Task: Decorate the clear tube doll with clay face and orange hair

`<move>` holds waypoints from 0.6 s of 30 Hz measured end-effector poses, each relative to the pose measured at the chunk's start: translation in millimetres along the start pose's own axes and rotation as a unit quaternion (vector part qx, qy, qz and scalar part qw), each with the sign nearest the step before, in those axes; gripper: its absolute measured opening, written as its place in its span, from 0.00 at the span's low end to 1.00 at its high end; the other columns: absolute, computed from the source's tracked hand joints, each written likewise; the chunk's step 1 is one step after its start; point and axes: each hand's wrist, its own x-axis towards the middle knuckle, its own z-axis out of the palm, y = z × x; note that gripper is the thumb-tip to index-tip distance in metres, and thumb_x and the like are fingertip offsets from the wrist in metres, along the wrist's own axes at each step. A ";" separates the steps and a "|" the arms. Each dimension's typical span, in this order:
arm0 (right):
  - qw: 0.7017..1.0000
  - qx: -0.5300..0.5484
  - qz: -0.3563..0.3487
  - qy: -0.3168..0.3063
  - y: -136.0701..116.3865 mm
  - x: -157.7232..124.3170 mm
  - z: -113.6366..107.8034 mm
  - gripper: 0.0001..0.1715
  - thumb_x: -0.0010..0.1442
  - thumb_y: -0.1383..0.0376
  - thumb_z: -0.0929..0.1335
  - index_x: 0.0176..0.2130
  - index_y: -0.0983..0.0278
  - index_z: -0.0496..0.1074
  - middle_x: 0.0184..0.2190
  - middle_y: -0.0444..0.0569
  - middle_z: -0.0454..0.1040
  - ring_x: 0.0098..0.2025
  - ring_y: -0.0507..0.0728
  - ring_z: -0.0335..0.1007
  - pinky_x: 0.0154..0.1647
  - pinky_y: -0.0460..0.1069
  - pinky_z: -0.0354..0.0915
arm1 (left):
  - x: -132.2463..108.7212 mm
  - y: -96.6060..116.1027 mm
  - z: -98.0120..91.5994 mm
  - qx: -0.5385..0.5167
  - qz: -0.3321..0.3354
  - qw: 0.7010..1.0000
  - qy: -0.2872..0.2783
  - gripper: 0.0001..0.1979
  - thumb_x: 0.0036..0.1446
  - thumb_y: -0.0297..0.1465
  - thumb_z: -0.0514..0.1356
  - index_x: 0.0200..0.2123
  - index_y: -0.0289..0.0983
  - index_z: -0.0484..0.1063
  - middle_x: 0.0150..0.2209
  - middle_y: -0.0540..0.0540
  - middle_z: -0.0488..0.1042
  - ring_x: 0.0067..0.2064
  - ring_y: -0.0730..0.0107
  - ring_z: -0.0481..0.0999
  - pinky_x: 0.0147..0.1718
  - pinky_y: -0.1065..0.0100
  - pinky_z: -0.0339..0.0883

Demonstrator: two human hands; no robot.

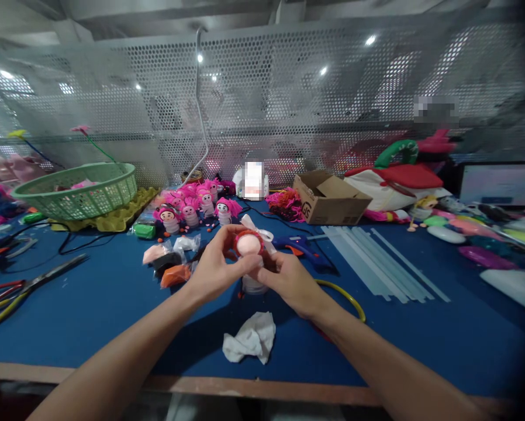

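Both hands are closed round a small doll (249, 244) with a blank pale face, red hair and a white ribbon bow at its top right. My left hand (221, 257) grips its left side, thumb at the bottom of the face. On the other side my right hand (289, 278) holds it, its thumb close to the left one. The doll's white ringed body (254, 285) shows below the thumbs, over the blue table. A crumpled white tissue (251, 338) lies nearer me. Left of my left hand are small bags of orange clay (176, 275) and black clay (166, 263).
Finished-looking pink-haired dolls (190, 211) stand behind. A green basket (82, 190) is at back left, scissors (34, 283) at left. To the right lie a blue glue gun (304, 250), translucent glue sticks (376, 266) and a cardboard box (330, 199). A perforated metal screen (262, 88) closes the back.
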 end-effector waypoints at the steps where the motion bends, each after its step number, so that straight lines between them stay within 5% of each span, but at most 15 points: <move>1: 1.000 0.015 0.005 -0.004 0.4 0.3 -0.3 0.20 0.47 0.58 0.68 0.39 0.69 0.70 0.35 0.50 0.75 0.39 0.58 0.70 0.40 0.50 0.64 | 0.2 0.8 -0.6 -0.017 -0.002 1.000 -0.004 0.19 0.45 0.33 0.62 0.41 0.35 0.62 0.40 0.45 0.70 0.39 0.69 0.70 0.37 0.70 0.63; 8: 0.998 0.056 0.020 -0.011 0.3 0.1 -0.3 0.22 0.47 0.56 0.68 0.38 0.69 0.71 0.34 0.50 0.74 0.36 0.56 0.69 0.38 0.50 0.63 | 2.0 0.7 -2.2 -0.114 -0.013 0.993 -0.021 0.15 0.47 0.32 0.62 0.39 0.35 0.64 0.41 0.44 0.71 0.41 0.70 0.70 0.40 0.70 0.63; 18: 0.999 0.050 0.015 -0.006 -1.0 -0.9 -0.1 0.23 0.47 0.56 0.69 0.41 0.69 0.70 0.35 0.50 0.75 0.38 0.57 0.70 0.41 0.51 0.64 | 1.9 1.7 -3.8 -0.088 -0.012 0.996 -0.029 0.17 0.46 0.32 0.62 0.40 0.36 0.64 0.41 0.44 0.71 0.41 0.69 0.70 0.41 0.69 0.63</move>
